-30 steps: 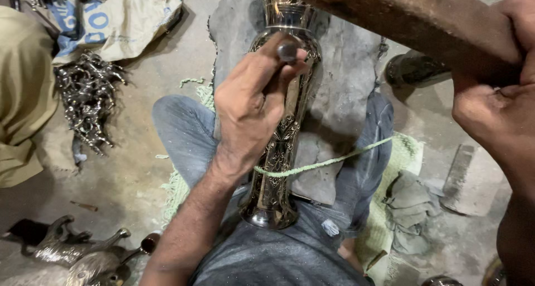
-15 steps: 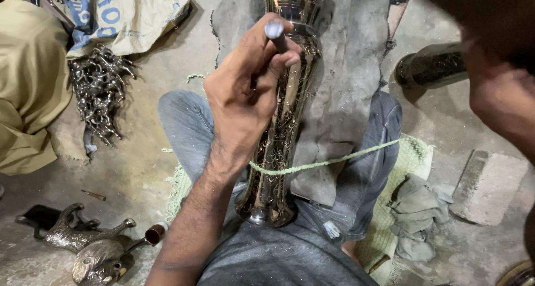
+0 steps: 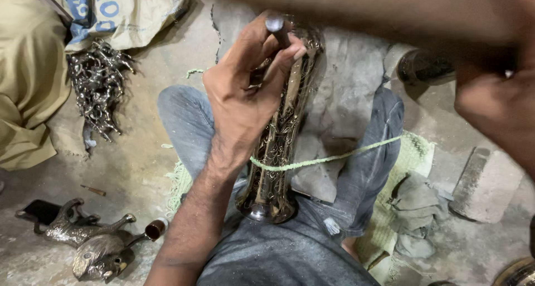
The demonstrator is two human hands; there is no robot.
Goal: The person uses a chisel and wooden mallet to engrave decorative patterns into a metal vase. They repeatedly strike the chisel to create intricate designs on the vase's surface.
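A tall engraved brass vase lies lengthwise between my legs, its base toward my belly. My left hand is closed around a short metal punch, whose tip is set against the vase's upper part. My right hand is blurred at the right edge, raised close to the camera and gripping a wooden mallet that stretches across the top of the view. A green cord runs over the vase and my right thigh.
A grey slab lies under the vase. A heap of small metal castings and a printed sack are at the upper left, and metal figurines at the lower left. A dark cylinder, a stone block and a rag are on the right.
My right hand and the mallet have swung, now blurred across the top and right. The left hand stays on the punch against the vase. The view has shifted slightly.
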